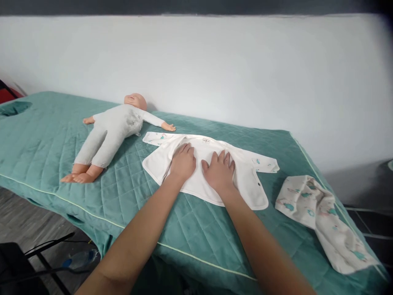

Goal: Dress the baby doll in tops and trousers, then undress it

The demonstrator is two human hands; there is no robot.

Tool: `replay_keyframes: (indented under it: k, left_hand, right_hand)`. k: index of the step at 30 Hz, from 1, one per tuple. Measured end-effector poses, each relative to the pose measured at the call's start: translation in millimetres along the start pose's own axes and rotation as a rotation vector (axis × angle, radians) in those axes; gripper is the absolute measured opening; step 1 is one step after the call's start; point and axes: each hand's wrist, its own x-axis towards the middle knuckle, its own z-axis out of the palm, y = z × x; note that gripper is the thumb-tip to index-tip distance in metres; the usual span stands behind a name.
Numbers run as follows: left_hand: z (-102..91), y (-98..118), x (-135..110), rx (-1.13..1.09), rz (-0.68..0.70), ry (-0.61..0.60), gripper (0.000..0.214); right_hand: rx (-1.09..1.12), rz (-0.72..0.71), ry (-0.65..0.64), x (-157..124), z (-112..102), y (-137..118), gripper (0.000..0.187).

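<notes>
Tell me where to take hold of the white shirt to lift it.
Pinch the shirt at both shoulders, either side of the collar label, reaching over from the near edge. It lies flat with sleeves spread sideways, so it should hang straight.

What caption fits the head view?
Left hand and right hand flat on white baby top, green quilted bed, doll beside.

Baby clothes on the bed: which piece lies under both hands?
The white shirt spread flat beside the doll; the printed piece lies crumpled apart, untouched.
</notes>
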Motion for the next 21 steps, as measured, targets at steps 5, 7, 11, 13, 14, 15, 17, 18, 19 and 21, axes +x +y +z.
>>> replay_keyframes:
  k: [5, 7, 11, 13, 14, 15, 17, 18, 19, 21]
  left_hand:
    - [-3.1, 1.4, -3.7, 0.033, 0.031, -0.044, 0.045]
    - [-4.6, 2.5, -5.9, 0.044, 0.033, -0.069, 0.049]
    - [-7.7, 4.1, -10.4, 0.046, 0.015, -0.112, 0.055]
    - [-9.1, 4.0, -12.2, 0.034, -0.004, -0.116, 0.055]
    - [-9.5, 3.9, -12.9, 0.027, -0.017, -0.114, 0.056]
    - [-9.8, 3.6, -13.4, 0.02, -0.03, -0.109, 0.056]
    - [-9.6, 3.1, -13.8, 0.009, -0.058, -0.095, 0.058]
    - [-9.2, 2.9, -13.6, 0.006, -0.069, -0.086, 0.058]
    - [-8.5, 2.7, -13.0, 0.004, -0.078, -0.078, 0.059]
    - [-6.7, 2.6, -10.7, 0.002, -0.088, -0.067, 0.06]
  right_hand:
    - [-0.006, 0.101, 0.124, 3.8, 6.6, -6.0, 0.073]
    - [-0.021, 0.102, 0.204, 3.2, 9.1, -6.3, 0.071]
    - [-0.033, 0.099, 0.253, 2.7, 11.7, -6.1, 0.068]
    - [-0.026, 0.12, 0.25, 2.6, 11.4, -6.4, 0.068]
    - [-0.021, 0.127, 0.248, 2.5, 10.9, -6.8, 0.069]
    - [-0.016, 0.13, 0.247, 2.1, 10.1, -7.2, 0.069]
    - [-0.004, 0.132, 0.248, 1.0, 8.1, -8.0, 0.069]
    - [0.001, 0.134, 0.25, 0.3, 7.1, -8.3, 0.069]
    - [0.005, 0.138, 0.254, -0.2, 6.2, -8.5, 0.069]
    - [0.008, 0.147, 0.262, -0.9, 4.9, -8.4, 0.069]
